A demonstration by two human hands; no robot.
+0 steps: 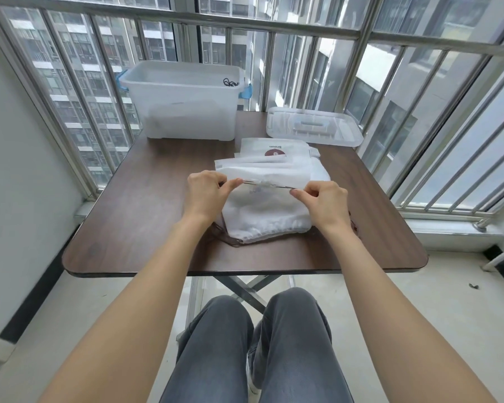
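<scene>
A dark brown table (134, 228) with rounded corners stands on crossed metal legs (246, 289) over a pale floor (419, 315). A white wall (12, 170) with a black skirting strip (38, 289) runs along the left. Behind a metal railing (268, 27), tall windows (419, 91) show grey apartment blocks (79, 68) in soft daylight.

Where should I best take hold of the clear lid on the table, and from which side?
Take the handle in the middle of the lid, coming from above. The lid lies flat on the table, with the handle facing up and free; its thin rim lies tight on it. The left hand and right hand both pinch a stretched band, so one probably must release first.
</scene>
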